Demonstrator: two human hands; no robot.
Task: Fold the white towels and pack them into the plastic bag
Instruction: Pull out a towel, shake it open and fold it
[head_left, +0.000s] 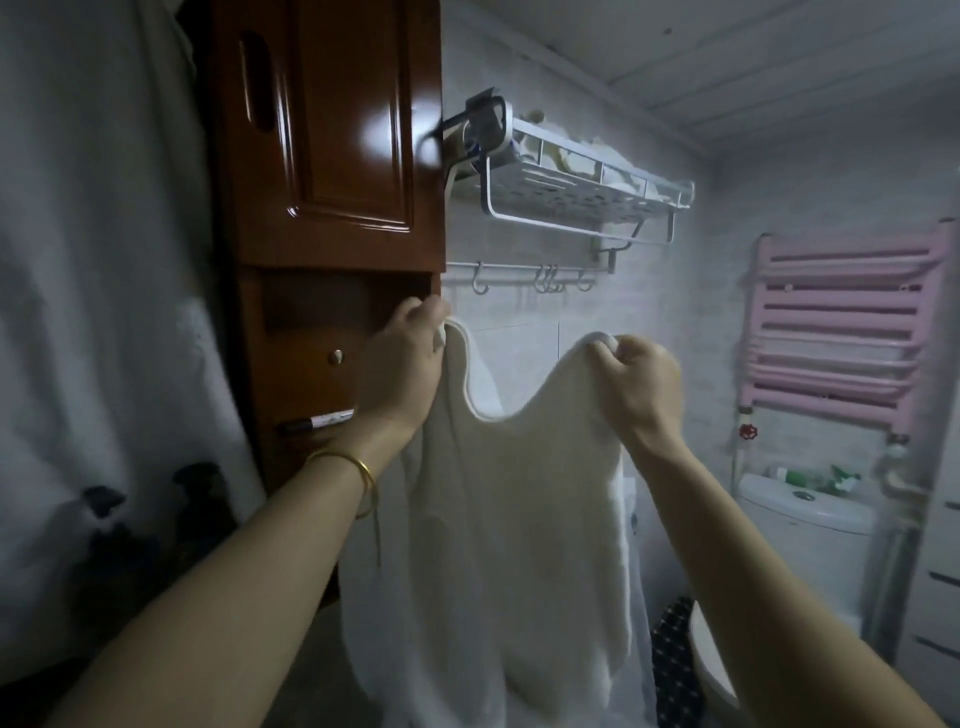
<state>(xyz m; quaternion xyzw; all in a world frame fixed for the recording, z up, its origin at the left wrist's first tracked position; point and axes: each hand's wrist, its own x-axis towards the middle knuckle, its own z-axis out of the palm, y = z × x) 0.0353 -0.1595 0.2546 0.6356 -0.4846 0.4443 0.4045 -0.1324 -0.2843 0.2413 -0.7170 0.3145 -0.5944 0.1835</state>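
Observation:
A white towel (519, 519) hangs in front of me, held up by its two top corners. My left hand (405, 364), with a gold bangle on the wrist, is shut on the left corner. My right hand (641, 379) is shut on the right corner. The top edge sags in a curve between my hands, and the rest drops down out of the bottom of the view. More pale cloth lies on the metal wall rack (571, 192) above. No plastic bag shows clearly.
A brown wooden cabinet (332, 156) stands close on the left, with a row of hooks (540, 278) beside it. A pink radiator (836, 322) is on the right wall above a white toilet tank (810, 525). White fabric (88, 260) hangs at far left.

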